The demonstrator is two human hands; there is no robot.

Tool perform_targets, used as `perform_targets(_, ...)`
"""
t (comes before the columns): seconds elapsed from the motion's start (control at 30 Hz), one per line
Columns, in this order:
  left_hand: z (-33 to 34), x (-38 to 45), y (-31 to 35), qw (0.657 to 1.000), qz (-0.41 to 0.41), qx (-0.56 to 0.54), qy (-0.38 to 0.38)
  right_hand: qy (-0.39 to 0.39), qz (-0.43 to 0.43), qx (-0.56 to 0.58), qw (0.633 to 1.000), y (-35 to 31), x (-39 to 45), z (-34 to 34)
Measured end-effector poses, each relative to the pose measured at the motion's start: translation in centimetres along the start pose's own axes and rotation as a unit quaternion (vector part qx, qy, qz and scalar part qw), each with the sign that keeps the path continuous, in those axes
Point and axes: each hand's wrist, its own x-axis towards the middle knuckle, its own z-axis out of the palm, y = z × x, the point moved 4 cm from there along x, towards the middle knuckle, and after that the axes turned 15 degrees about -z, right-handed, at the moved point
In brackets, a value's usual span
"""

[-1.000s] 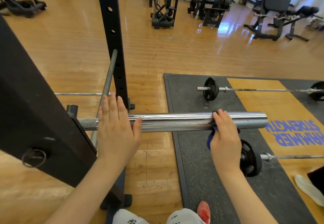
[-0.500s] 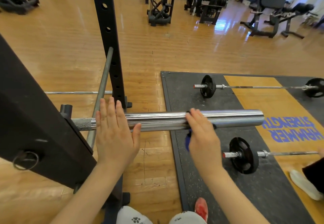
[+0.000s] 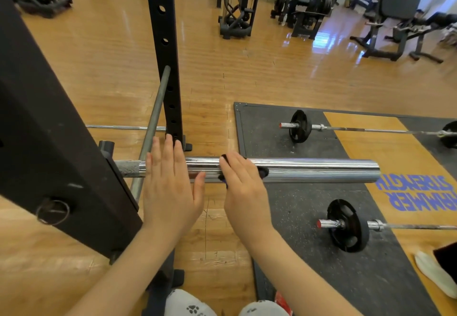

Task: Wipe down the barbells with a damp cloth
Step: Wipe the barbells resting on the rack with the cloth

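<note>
Black rack upright [image 3: 164, 51], wooden floor [image 3: 103, 51], rubber lifting platform [image 3: 291, 206], weight benches [image 3: 393, 23], cable machine [image 3: 237, 6]

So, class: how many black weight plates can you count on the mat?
3: one plate on the far bar's near end, one cut off at the right edge, one on the nearer bar. Others may lie outside the frame.

Blue lettering — "HAMMER STRENGTH", seen upside down — on the platform [image 3: 405, 157].
</note>
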Motion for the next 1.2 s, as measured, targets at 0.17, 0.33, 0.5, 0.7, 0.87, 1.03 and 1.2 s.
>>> perform_targets(0.17,0.6,0.1,-0.4,0.999,0.026,0.009,0.022,0.048,-0.002,-0.026,0.999,2.9,-2.2,-1.6)
perform_targets(0.33,0.7,0.6,-0.1,1.000,0.020,0.013,0.017,0.091,0.078,-0.064,0.991,5.5,-2.9,-3.3)
perform_targets(0.5,0.5,2.5,0.4,0.999,0.002,0.019,-0.035,0.053,0.016,-0.035,0.998,1.5,-1.0,-1.0)
perform_targets(0.7,0.0,1.9,-0.1,1.000,0.011,-0.008,-0.026,0.065,-0.019,-0.033,0.997,2.0,-2.9,-0.9)
perform_targets(0.87,0.6,-1.2,-1.1,0.999,0.049,0.005,0.013,0.111,0.060,-0.064,0.990,4.5,-3.7,-2.4)
perform_targets(1.03,1.0,-0.5,-0.6,0.999,0.044,0.015,0.022,0.088,0.045,-0.045,0.994,2.4,-1.4,-1.8)
perform_targets(1.2,0.4,1.4,0.0,1.000,0.025,0.011,-0.005,0.045,-0.001,-0.026,0.999,0.9,-1.2,-0.9)
